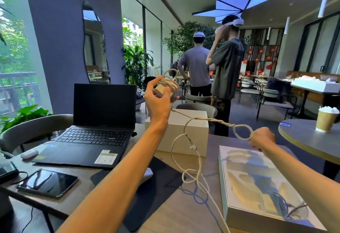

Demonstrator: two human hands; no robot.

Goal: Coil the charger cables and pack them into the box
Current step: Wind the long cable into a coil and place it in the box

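Observation:
My left hand [158,100] is raised above the table, shut on a cream charger brick [162,88] with several turns of braided cable wound round it. The rest of the cream cable [191,146] runs down over the white box [176,131] and hangs in loose loops to the table, trailing off the front edge. My right hand [262,138] is out to the right, shut on a twisted loop of that same cable. The white box stands closed behind the cable, in the middle of the table.
An open black laptop [95,127] stands at left, with a phone [47,182] and a small pink case [29,154] near it. A flat printed box [261,183] lies at right. A paper cup [325,120] stands on a round table. Two people stand behind.

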